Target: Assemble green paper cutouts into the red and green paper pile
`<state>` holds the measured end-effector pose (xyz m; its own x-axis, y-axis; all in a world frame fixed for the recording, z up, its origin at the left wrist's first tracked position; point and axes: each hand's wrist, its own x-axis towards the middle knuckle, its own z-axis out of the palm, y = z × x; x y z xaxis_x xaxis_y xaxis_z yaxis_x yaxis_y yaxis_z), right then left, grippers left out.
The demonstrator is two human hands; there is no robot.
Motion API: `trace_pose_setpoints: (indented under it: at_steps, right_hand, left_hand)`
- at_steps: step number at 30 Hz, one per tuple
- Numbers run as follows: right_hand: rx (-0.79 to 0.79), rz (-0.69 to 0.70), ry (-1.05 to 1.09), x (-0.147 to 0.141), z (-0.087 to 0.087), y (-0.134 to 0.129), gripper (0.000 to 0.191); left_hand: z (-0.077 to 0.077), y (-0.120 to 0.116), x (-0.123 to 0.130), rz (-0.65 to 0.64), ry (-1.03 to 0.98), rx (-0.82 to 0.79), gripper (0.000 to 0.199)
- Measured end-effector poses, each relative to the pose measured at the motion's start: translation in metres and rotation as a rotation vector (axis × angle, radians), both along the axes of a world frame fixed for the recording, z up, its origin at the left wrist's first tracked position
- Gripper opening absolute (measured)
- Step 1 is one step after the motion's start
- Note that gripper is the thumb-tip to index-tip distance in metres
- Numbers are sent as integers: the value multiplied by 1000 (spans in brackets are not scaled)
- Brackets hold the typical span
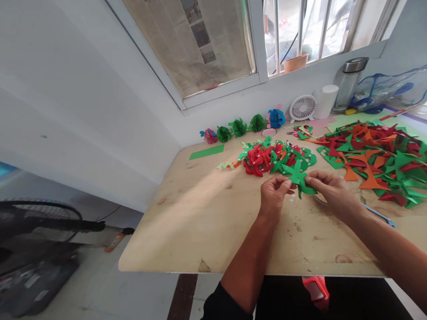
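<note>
A green paper cutout (pixel 296 174) is held between both hands above the wooden table. My left hand (pixel 275 192) pinches its left edge between thumb and fingers. On the opposite side, my right hand (pixel 330 189) grips its edge in the same way. Just behind the hands lies a pile of red and green paper cutouts (pixel 260 158), some with small white squares on them. A tool with a light blue handle (pixel 378 215) rests under my right hand and forearm, partly hidden. Tiny white bits (pixel 292 198) lie on the wood below the cutout.
Paper scraps (pixel 376 155) heap at the right. Folded paper figures (pixel 238 127) line the wall, with a green strip (pixel 207 152) in front. A small white fan (pixel 303 108), a white roll (pixel 327 101) and a glass bottle (pixel 348 86) stand at the back. The table's (pixel 160 249) left edge borders the floor.
</note>
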<state>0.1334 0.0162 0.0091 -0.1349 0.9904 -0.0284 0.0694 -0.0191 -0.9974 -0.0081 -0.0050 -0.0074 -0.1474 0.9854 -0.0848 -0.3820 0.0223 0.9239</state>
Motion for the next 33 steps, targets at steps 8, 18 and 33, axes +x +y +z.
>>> trace_pose_setpoints:
  at_steps: [8,18,33]
  right_hand:
    - [149,-85,-210,7,0,3,23]
    - [547,-182,-710,3,-13,-4,17]
    - [667,-272,-792,1,-14,-6,17]
  left_hand:
    - [3,0,-4,62,-26,-16,18]
    - [2,-4,4,161,309,74,8]
    - [0,-6,8,201,321,48,9]
